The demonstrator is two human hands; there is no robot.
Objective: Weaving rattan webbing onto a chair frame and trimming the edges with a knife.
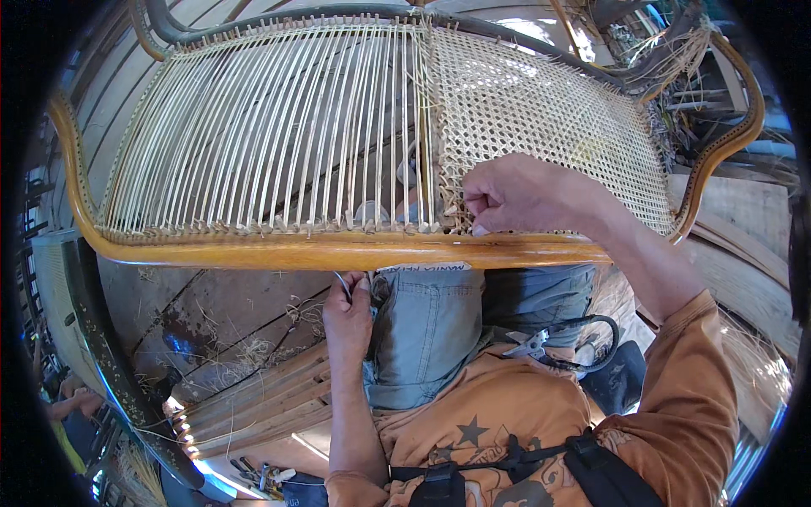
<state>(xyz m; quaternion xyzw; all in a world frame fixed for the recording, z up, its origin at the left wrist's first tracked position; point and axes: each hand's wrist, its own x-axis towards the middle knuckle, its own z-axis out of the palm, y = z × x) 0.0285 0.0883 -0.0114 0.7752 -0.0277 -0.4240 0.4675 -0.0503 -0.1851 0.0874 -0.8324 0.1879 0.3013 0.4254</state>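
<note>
A wooden seat frame (296, 253) lies across my knees. Thin pale cane strands (228, 135) run lengthwise across its left part, with small pegs along the edges. Open-mesh woven cane (541, 101) covers the right part. My right hand (511, 194) is closed, knuckles up, over the near edge of the weave beside the front rail; anything within its fingers is hidden. Below that rail, my left hand (348, 313) pinches a thin pale strip (342, 282) whose end points up toward the wood. I cannot tell whether it is cane or a tool.
Black-handled cutters (541, 346) rest on my lap. Wooden slats (262, 401) lie at lower left, near a dark-edged panel (110, 355). Several tools (262, 475) sit at the bottom. Cane scraps litter the floor (228, 313). Another person's bare limb (74, 401) shows at far left.
</note>
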